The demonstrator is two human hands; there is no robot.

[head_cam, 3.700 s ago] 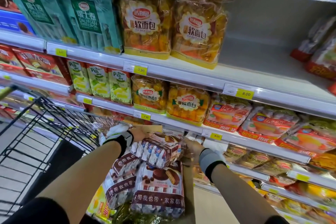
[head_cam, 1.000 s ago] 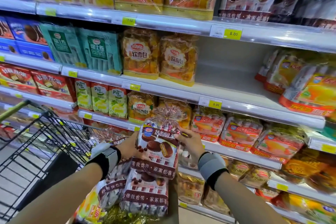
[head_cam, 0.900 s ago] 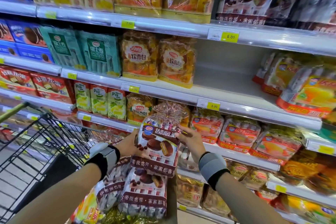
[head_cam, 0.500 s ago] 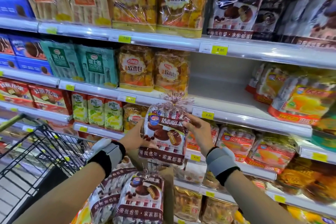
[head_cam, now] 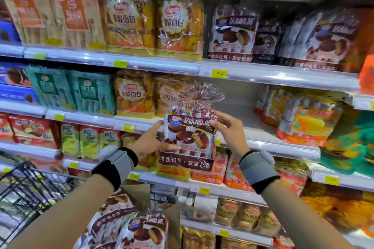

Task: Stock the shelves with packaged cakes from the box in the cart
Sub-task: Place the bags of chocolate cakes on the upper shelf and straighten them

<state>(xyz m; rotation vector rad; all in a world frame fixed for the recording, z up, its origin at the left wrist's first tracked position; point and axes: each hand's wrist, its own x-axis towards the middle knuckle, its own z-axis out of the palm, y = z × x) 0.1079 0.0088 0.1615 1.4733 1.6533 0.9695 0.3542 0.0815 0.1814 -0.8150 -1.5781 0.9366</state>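
Shelves: a tall store rack (head_cam: 263, 76) fills the view, its pale ledges running across in tiers with yellow price tags (head_cam: 219, 73) on the front rails.
Open gap: on the second tier, right of the bread bags (head_cam: 134, 93), a stretch of bare shelf (head_cam: 238, 115) lies behind the raised pack.
Top tier: tan packs (head_cam: 74, 18) at left, two more orange bread bags in the middle, dark chocolate cake packs (head_cam: 232, 32) at right.
Other stock: green packs (head_cam: 89, 91) left of the second-tier bread, red and yellow packs (head_cam: 303, 123) to the right of the gap, blurred.
Cart: black wire cart (head_cam: 24, 190) at lower left.
Box: brown cardboard box (head_cam: 141, 196) with its flaps up, more cake packs (head_cam: 143, 232) inside.
Cake pack: one pack (head_cam: 188, 139) held upright in front of the shelf gap, its crimped top tuft pointing up.
Left hand: the left hand (head_cam: 149, 141) grips the pack's left side, fingers wrapped onto its front.
Right hand: the right hand (head_cam: 228, 129) pinches the pack's upper right edge.
Wrists: grey and black bands (head_cam: 257, 168) on both.
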